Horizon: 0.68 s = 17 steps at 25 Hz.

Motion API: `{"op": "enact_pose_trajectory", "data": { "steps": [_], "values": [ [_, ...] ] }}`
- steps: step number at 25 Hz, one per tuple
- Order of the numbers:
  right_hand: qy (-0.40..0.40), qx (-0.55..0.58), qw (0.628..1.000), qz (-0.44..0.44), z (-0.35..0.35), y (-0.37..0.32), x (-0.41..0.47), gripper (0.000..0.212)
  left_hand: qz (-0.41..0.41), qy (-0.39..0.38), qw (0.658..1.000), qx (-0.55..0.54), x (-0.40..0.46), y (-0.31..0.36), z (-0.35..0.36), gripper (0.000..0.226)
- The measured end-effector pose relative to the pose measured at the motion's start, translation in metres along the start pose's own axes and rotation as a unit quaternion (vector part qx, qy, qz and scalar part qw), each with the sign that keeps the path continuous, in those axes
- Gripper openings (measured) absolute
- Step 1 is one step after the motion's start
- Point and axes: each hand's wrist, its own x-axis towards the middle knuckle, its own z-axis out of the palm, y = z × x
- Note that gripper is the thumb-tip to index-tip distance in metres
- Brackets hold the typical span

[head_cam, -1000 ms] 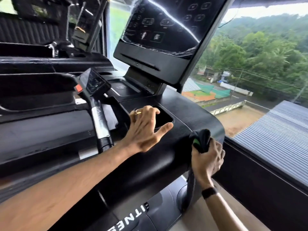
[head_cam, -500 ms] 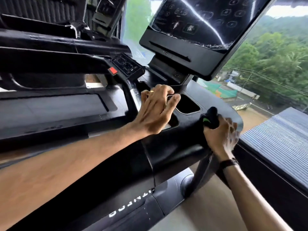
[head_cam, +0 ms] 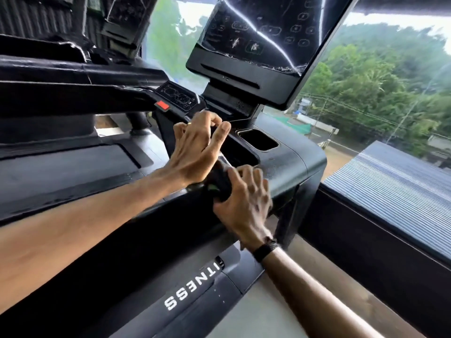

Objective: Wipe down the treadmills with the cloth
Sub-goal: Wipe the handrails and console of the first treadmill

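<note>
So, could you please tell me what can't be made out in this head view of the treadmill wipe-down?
- Cloth: mostly hidden inside the right hand; only a dark wad with a green patch shows.
- Left hand fingertips: motion-blurred, so what they touch on the console is unclear.
- Screen icons: too small and glared over to read.
- Lettering on the treadmill base: start cut off by the console; only "ITNESS" reads.
- Neighbouring treadmill: blurred, cut off at the left edge.
</note>
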Motion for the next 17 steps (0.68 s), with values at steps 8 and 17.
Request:
{"op": "enact_pose_trajectory", "data": {
  "steps": [8,17],
  "values": [
    [0.009,0.025,0.999,-0.037,-0.036,-0.118,-0.082,0.053,-0.048,-0.064,0.994,0.074,-0.099,-0.005,-0.117,0.046],
    [-0.043,0.045,0.998,0.012,-0.069,-0.199,-0.130,0.046,-0.131,-0.089,0.981,0.111,-0.179,0.013,-0.248,0.056]
  ]
}}
